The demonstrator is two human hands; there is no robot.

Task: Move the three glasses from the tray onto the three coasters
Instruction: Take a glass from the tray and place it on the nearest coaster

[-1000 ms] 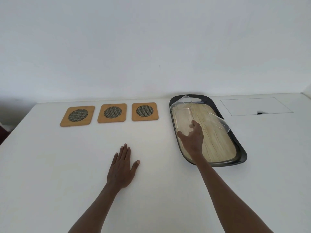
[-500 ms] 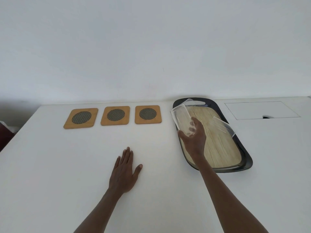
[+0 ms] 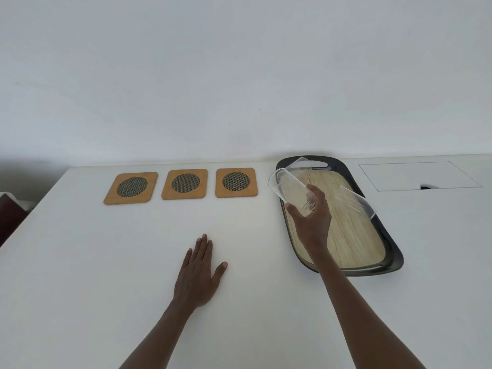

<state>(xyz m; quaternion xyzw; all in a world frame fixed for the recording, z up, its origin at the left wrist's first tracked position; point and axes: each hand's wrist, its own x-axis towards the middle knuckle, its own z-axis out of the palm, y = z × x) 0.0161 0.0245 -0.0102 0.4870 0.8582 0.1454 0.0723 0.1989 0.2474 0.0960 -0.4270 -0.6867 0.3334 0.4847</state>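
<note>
My right hand (image 3: 312, 222) grips the base of a clear glass (image 3: 288, 189), lifted and tilted so its mouth leans left over the tray's left rim. The dark oval tray (image 3: 390, 246) has a wood-pattern floor. A second glass (image 3: 302, 163) stands at its far end, and a third glass (image 3: 358, 202) is at its right side. Three wooden coasters with dark mesh circles lie in a row: left coaster (image 3: 131, 188), middle coaster (image 3: 184, 184), right coaster (image 3: 236, 182). My left hand (image 3: 199, 272) rests flat on the white table, fingers apart, holding nothing.
The white table (image 3: 106, 262) ends at a white wall behind. A rectangular flap (image 3: 418, 175) with a finger notch is set into the tabletop right of the tray. The table's left edge drops off near a dark red object (image 3: 9, 217).
My right hand closed on a glass in the tray, lifted it and carried it left toward the tray's left rim. The left hand has stayed flat on the table.
</note>
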